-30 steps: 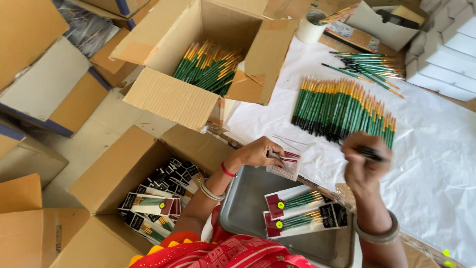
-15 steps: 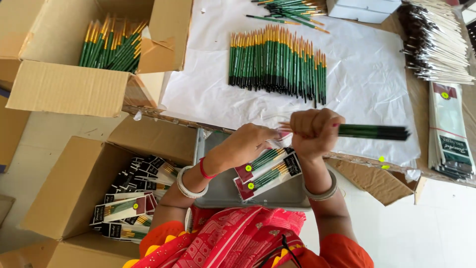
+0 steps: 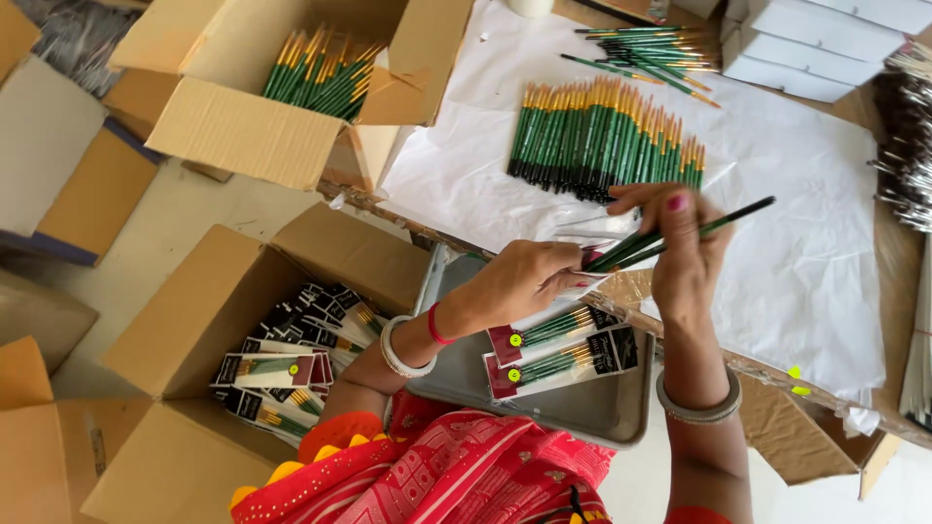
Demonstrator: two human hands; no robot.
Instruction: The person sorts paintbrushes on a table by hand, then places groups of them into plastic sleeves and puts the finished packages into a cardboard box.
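Mid-pack: right hand [image 3: 691, 254] fingers pinch a few green-handled brushes [image 3: 670, 238], tips entering the clear sleeve [image 3: 590, 281] gripped by left hand [image 3: 529, 281] fingers; two packed sets [image 3: 563, 347] below the fingers in the grey tray [image 3: 621, 412], loose brush row [image 3: 607, 141] beyond fingertips unpacked.

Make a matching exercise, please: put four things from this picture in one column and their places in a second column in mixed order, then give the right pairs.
Things:
1. loose brushes
2. packed brush sets
3. small bunch of brushes
4. pile of packed sets

Places:
A. in the open cardboard box on the floor
B. in a row on the white paper
C. on the grey tray in the lap
D. held in the right hand, with the left hand at the clear sleeve

Pairs: 1-B, 2-C, 3-D, 4-A
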